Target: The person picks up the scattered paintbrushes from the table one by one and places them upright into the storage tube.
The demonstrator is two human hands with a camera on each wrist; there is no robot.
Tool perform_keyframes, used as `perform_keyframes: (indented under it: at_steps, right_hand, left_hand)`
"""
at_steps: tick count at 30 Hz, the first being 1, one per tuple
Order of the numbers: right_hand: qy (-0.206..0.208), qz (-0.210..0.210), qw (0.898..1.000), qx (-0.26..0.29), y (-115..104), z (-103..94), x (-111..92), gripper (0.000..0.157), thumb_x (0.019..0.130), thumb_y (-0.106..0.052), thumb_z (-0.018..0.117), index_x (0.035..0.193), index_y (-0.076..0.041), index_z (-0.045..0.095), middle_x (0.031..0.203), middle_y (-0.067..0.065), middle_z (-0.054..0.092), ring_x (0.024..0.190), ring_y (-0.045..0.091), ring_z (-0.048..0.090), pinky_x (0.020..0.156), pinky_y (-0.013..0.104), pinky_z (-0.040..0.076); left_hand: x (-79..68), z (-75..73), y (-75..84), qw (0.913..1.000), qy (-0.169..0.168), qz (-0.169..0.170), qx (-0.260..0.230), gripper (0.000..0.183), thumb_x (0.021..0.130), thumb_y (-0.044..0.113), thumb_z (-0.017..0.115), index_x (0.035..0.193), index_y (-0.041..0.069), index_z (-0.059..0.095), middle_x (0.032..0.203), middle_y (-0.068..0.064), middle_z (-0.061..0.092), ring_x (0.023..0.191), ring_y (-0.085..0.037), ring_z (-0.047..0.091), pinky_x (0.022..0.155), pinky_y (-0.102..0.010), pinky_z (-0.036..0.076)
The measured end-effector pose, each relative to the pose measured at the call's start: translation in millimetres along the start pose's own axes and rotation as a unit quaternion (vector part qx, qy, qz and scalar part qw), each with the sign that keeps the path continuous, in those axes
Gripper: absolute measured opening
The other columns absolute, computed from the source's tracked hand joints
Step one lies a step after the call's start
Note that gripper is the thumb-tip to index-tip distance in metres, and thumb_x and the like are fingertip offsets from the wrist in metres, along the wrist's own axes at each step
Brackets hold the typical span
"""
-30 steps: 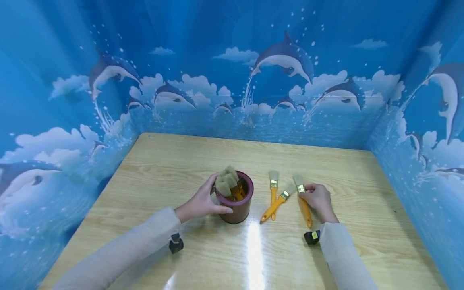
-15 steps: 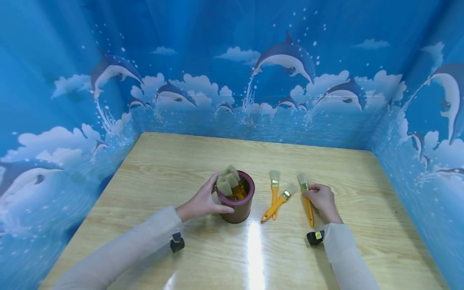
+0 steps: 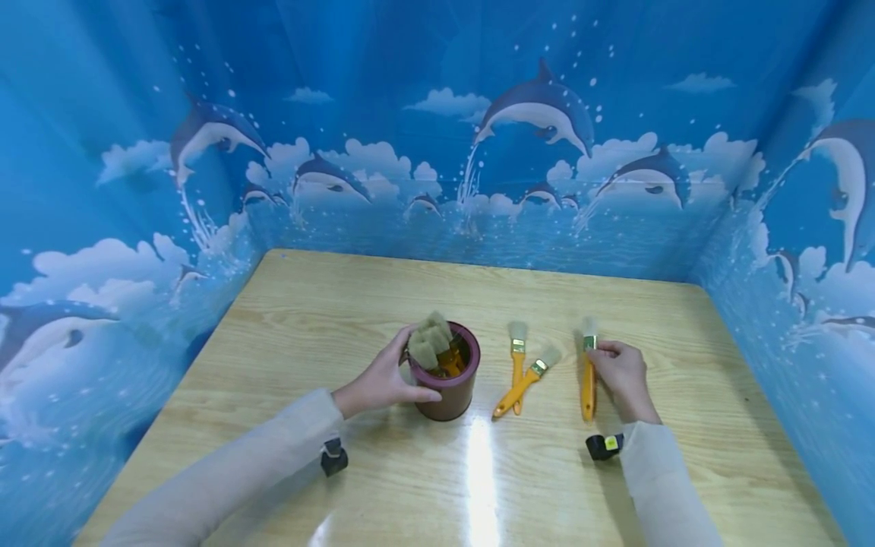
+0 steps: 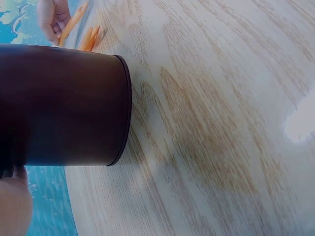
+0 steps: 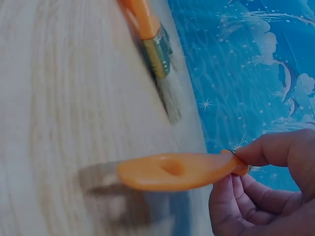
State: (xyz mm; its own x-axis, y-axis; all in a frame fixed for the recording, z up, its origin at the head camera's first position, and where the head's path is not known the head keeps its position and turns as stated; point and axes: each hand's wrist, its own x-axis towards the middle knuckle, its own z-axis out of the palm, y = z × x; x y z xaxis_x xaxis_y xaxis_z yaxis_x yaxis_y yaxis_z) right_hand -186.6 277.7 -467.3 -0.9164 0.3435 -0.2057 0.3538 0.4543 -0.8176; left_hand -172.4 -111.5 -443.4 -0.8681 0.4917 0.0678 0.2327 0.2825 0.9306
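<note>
Wooden table (image 3: 328, 296), brown pot (image 3: 447, 403) of brushes (image 3: 429, 346), left grip (image 3: 383, 381) curled round it, right grip (image 3: 625, 376) pinching another brush (image 3: 588, 395)

- Brown pot (image 3: 447, 396), upright, gripped by the left hand (image 3: 386, 381); brushes (image 3: 428, 343) inside (bristles up, leaning left).
- Orange-handled brush (image 3: 588, 384), pinched by the right hand (image 3: 623, 374), bristles pointing away.
- Two similar brushes (image 3: 525, 380), crossed between them.

The table (image 3: 355, 296) looks like glossy grained wood, the cup (image 3: 446, 400) smooth and faintly shiny. The held brush (image 3: 589, 384) has a smooth, plastic-looking handle (image 5: 197, 169), shiny metal band (image 3: 590, 343) and matt bristles (image 3: 589, 327).
</note>
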Motion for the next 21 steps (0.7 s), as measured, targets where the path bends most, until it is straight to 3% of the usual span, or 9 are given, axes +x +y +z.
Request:
perform_keyframes:
  at_steps: [9,16,21]
  right_hand:
    - [0.016,0.002,0.999,0.028,-20,2.7,-6,0.037,0.091,-0.016,0.059,0.122,0.005,0.057,0.095,0.007,0.056,0.072,0.006,0.054,0.065,0.018,0.055]
    - [0.003,-0.029,0.999,0.036,-38,5.7,-14,0.037,0.093,-0.015,0.059,0.123,0.005,0.057,0.100,0.010,0.057,0.074,0.005,0.058,0.077,0.027,0.058]
    - [-0.002,-0.048,0.997,0.068,-51,7.2,-22,0.036,0.093,-0.013,0.059,0.123,0.006,0.057,0.100,0.011,0.057,0.075,0.004,0.058,0.077,0.024,0.057]
  left_hand:
    - [0.6,0.5,-1.3,1.0000,0.000,-0.002,0.005,0.102,0.069,0.027,0.088,0.149,0.022,0.025,0.148,0.001,0.037,0.136,-0.019,0.036,0.114,-0.046,0.030]
    - [0.2,0.6,0.3,0.9999,-0.001,-0.009,0.007,0.103,0.068,0.028,0.088,0.149,0.022,0.025,0.147,0.001,0.037,0.136,-0.020,0.036,0.114,-0.046,0.029]
    - [0.2,0.7,-0.1,0.9999,-0.001,-0.010,0.006,0.103,0.068,0.028,0.088,0.149,0.022,0.024,0.147,0.001,0.037,0.137,-0.020,0.036,0.114,-0.046,0.028]
